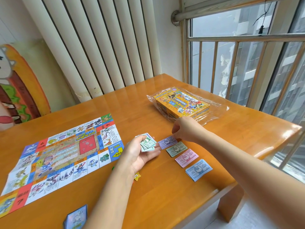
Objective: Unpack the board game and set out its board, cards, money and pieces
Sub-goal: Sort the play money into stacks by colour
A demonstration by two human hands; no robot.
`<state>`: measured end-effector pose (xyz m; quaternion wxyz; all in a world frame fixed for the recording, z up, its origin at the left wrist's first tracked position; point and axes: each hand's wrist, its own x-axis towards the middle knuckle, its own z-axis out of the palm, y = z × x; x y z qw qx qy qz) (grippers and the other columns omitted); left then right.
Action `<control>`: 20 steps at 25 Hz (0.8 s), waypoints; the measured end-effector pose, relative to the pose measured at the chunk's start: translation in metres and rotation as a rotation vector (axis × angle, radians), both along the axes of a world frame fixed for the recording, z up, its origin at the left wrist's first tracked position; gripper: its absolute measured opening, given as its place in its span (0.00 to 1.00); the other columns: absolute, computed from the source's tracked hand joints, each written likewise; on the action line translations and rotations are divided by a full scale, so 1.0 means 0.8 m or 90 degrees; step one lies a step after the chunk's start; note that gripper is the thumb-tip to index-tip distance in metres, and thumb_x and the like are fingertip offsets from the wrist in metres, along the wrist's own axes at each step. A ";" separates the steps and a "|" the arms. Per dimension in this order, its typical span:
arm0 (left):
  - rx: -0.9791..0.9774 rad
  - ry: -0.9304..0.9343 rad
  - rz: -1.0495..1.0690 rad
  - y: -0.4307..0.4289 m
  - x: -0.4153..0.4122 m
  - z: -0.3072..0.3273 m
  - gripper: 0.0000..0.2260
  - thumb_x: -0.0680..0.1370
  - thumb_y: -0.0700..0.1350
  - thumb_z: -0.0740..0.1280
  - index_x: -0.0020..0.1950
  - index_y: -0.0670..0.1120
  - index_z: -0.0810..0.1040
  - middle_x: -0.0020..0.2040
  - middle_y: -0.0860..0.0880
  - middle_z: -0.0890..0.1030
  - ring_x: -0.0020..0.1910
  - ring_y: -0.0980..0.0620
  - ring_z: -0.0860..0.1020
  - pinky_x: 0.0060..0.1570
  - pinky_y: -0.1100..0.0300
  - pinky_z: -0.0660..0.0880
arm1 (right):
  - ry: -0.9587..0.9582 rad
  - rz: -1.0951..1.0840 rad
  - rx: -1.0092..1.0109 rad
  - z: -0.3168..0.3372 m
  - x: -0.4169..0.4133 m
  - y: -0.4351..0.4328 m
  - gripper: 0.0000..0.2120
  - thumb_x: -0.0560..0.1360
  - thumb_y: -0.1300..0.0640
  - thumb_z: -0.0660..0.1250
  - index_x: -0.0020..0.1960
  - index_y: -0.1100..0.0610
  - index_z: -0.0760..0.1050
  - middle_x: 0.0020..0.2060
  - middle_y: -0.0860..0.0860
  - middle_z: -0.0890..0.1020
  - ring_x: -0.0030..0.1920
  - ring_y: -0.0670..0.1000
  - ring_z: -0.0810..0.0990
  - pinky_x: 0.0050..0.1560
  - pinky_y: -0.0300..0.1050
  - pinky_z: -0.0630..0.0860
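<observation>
The left fingers (152,154) curl round a wad of green paper banknotes (148,143); the right fingers (176,131), bunched, touch purple paper notes (167,141) beneath them, grip unclear.

Card deck (76,217) sits at the bottom edge, cut off, only its upper part showing. The board (62,154) runs out at the left, near corner lost. A yellow star piece (137,176) peeks from behind the left forearm (115,192); the green speck (113,168) beside it is too small to name. Right grip (185,128) covers the purple note's (166,143) far end, pinching or touching, can't tell. Notes (148,143) in the left grip (142,154), print unreadable.
</observation>
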<state>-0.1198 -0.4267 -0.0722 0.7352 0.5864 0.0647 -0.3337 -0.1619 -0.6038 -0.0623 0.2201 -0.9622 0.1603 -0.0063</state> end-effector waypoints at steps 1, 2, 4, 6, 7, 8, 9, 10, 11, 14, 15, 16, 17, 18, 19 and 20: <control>-0.010 0.008 -0.005 -0.002 0.000 -0.001 0.12 0.81 0.40 0.55 0.49 0.35 0.75 0.50 0.29 0.78 0.46 0.33 0.79 0.41 0.45 0.77 | 0.017 0.009 -0.009 0.001 0.004 0.000 0.07 0.72 0.62 0.69 0.50 0.58 0.82 0.41 0.51 0.82 0.40 0.50 0.79 0.32 0.37 0.73; -0.018 0.014 -0.011 -0.004 0.000 -0.002 0.12 0.81 0.40 0.55 0.50 0.35 0.75 0.52 0.28 0.78 0.47 0.33 0.79 0.41 0.45 0.77 | 0.031 0.012 -0.013 0.002 0.008 -0.001 0.08 0.72 0.64 0.68 0.50 0.59 0.82 0.42 0.52 0.83 0.41 0.51 0.81 0.34 0.38 0.74; -0.032 0.022 -0.019 -0.007 -0.001 -0.004 0.12 0.81 0.40 0.55 0.51 0.35 0.75 0.54 0.28 0.77 0.47 0.32 0.79 0.41 0.45 0.77 | 0.068 0.025 -0.030 0.006 0.018 -0.003 0.11 0.71 0.67 0.66 0.52 0.64 0.81 0.46 0.58 0.85 0.47 0.55 0.84 0.36 0.40 0.73; -0.041 0.025 -0.020 -0.009 -0.001 -0.006 0.11 0.81 0.40 0.55 0.50 0.36 0.75 0.54 0.28 0.77 0.48 0.32 0.80 0.41 0.45 0.77 | 0.121 0.087 -0.064 0.014 0.023 -0.004 0.15 0.70 0.65 0.68 0.56 0.61 0.81 0.50 0.59 0.83 0.49 0.55 0.83 0.38 0.40 0.71; -0.044 0.026 -0.020 -0.010 -0.001 -0.007 0.11 0.81 0.40 0.55 0.50 0.36 0.75 0.54 0.28 0.77 0.49 0.32 0.79 0.41 0.45 0.77 | 0.140 0.128 -0.074 0.017 0.024 -0.005 0.16 0.69 0.63 0.70 0.57 0.58 0.80 0.51 0.58 0.84 0.47 0.54 0.82 0.39 0.41 0.71; -0.046 0.027 -0.021 -0.010 0.000 -0.008 0.11 0.81 0.40 0.55 0.50 0.36 0.75 0.55 0.28 0.77 0.49 0.32 0.79 0.40 0.46 0.77 | 0.153 0.166 -0.077 0.021 0.023 -0.007 0.18 0.69 0.61 0.72 0.58 0.54 0.79 0.51 0.55 0.83 0.46 0.53 0.81 0.41 0.42 0.72; -0.047 0.028 -0.020 -0.010 0.000 -0.008 0.11 0.81 0.40 0.55 0.50 0.36 0.75 0.55 0.28 0.77 0.50 0.32 0.79 0.40 0.46 0.77 | 0.163 0.198 -0.082 0.024 0.023 -0.008 0.19 0.68 0.59 0.74 0.59 0.52 0.78 0.52 0.53 0.82 0.47 0.53 0.79 0.43 0.43 0.73; -0.047 0.029 -0.018 -0.010 0.000 -0.009 0.11 0.81 0.40 0.55 0.51 0.36 0.75 0.55 0.28 0.77 0.50 0.32 0.79 0.40 0.46 0.77 | 0.173 0.223 -0.093 0.026 0.022 -0.008 0.20 0.68 0.58 0.74 0.60 0.52 0.78 0.53 0.52 0.81 0.48 0.52 0.78 0.43 0.43 0.72; -0.047 0.029 -0.015 -0.009 0.001 -0.009 0.11 0.81 0.40 0.55 0.51 0.36 0.75 0.55 0.28 0.78 0.50 0.32 0.79 0.40 0.46 0.78 | 0.182 0.239 -0.108 0.027 0.023 -0.008 0.21 0.68 0.58 0.75 0.60 0.52 0.77 0.53 0.51 0.80 0.48 0.52 0.77 0.42 0.42 0.71; -0.044 0.030 -0.006 -0.008 0.002 -0.009 0.11 0.81 0.40 0.56 0.51 0.36 0.76 0.54 0.29 0.78 0.49 0.33 0.80 0.40 0.46 0.78 | 0.189 0.250 -0.137 0.024 0.030 -0.007 0.19 0.68 0.59 0.73 0.59 0.52 0.76 0.52 0.53 0.81 0.45 0.51 0.76 0.41 0.43 0.72; -0.043 0.031 -0.005 -0.007 0.002 -0.009 0.11 0.81 0.40 0.56 0.51 0.36 0.76 0.55 0.29 0.78 0.49 0.33 0.80 0.40 0.46 0.78 | 0.188 0.249 -0.140 0.024 0.032 -0.007 0.19 0.68 0.59 0.72 0.58 0.52 0.76 0.51 0.54 0.82 0.44 0.51 0.76 0.41 0.44 0.73; -0.044 0.033 -0.005 -0.007 0.002 -0.009 0.11 0.81 0.40 0.56 0.51 0.36 0.76 0.55 0.29 0.78 0.49 0.32 0.80 0.40 0.46 0.78 | 0.189 0.247 -0.142 0.024 0.033 -0.007 0.19 0.68 0.60 0.72 0.58 0.52 0.76 0.51 0.54 0.82 0.44 0.52 0.77 0.41 0.44 0.73; -0.045 0.035 -0.003 -0.006 0.002 -0.009 0.11 0.81 0.40 0.56 0.51 0.36 0.76 0.55 0.29 0.78 0.49 0.32 0.80 0.40 0.46 0.78 | 0.193 0.247 -0.141 0.025 0.033 -0.006 0.18 0.68 0.60 0.72 0.58 0.52 0.76 0.51 0.54 0.82 0.44 0.52 0.77 0.41 0.45 0.73; -0.045 0.036 -0.002 -0.006 0.002 -0.009 0.11 0.81 0.40 0.56 0.52 0.35 0.75 0.55 0.29 0.78 0.49 0.32 0.80 0.39 0.46 0.78 | 0.195 0.250 -0.140 0.026 0.034 -0.007 0.18 0.68 0.60 0.72 0.58 0.51 0.76 0.51 0.54 0.81 0.44 0.53 0.77 0.41 0.45 0.73; -0.046 0.037 -0.001 -0.006 0.001 -0.008 0.11 0.81 0.40 0.56 0.53 0.35 0.75 0.55 0.29 0.78 0.49 0.32 0.80 0.39 0.46 0.78 | 0.195 0.255 -0.142 0.027 0.034 -0.006 0.18 0.68 0.60 0.72 0.58 0.51 0.76 0.51 0.54 0.81 0.44 0.52 0.77 0.41 0.44 0.73; -0.046 0.036 0.000 -0.006 0.001 -0.008 0.11 0.81 0.40 0.56 0.54 0.35 0.75 0.55 0.29 0.78 0.48 0.32 0.80 0.38 0.46 0.78 | 0.192 0.259 -0.147 0.028 0.034 -0.005 0.19 0.68 0.60 0.72 0.58 0.52 0.76 0.51 0.54 0.81 0.44 0.52 0.76 0.41 0.44 0.72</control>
